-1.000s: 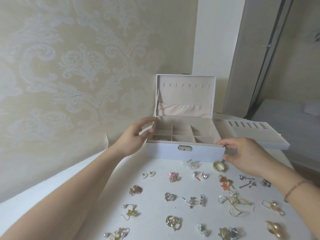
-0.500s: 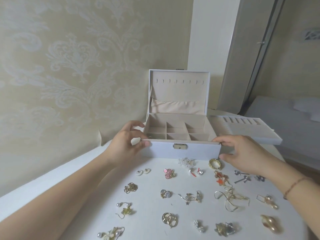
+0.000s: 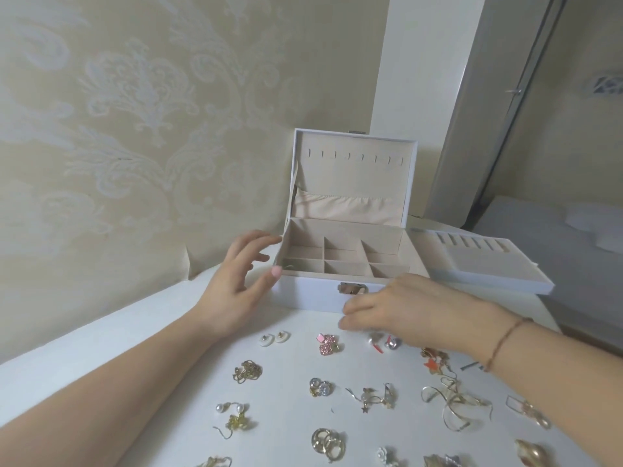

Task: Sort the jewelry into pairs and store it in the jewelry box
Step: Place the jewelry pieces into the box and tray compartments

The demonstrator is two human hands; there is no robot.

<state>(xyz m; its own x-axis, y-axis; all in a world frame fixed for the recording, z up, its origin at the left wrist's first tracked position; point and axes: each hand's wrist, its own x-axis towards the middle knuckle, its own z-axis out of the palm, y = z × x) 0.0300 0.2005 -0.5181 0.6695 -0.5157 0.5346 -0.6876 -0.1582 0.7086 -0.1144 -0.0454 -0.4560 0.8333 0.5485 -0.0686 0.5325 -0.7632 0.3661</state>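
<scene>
A white jewelry box [image 3: 303,294] stands open on the white table [image 3: 168,342], with beige compartments inside. My left hand [image 3: 239,284] hovers just off the box's left front corner, fingers spread and holding nothing. My right hand [image 3: 404,308] lies low over the table in front of the box's latch [image 3: 350,288], fingers stretched to the left. It covers the jewelry there, and its fingertips are blurred. Pairs lie in rows on the table: white studs [image 3: 274,338], pink earrings [image 3: 327,343], crystal studs [image 3: 320,387], gold hoops [image 3: 328,439].
The box's lift-out tray [image 3: 488,267] sits to the right of the box. More jewelry covers the near table: a gold chain [image 3: 247,370], star dangles [image 3: 374,397], gold ribbon earrings [image 3: 451,406]. A patterned wall rises behind and to the left.
My right hand left the box's right front corner and moved left and down to the table in front of the latch. My left hand let go of the box's left corner and spread its fingers.
</scene>
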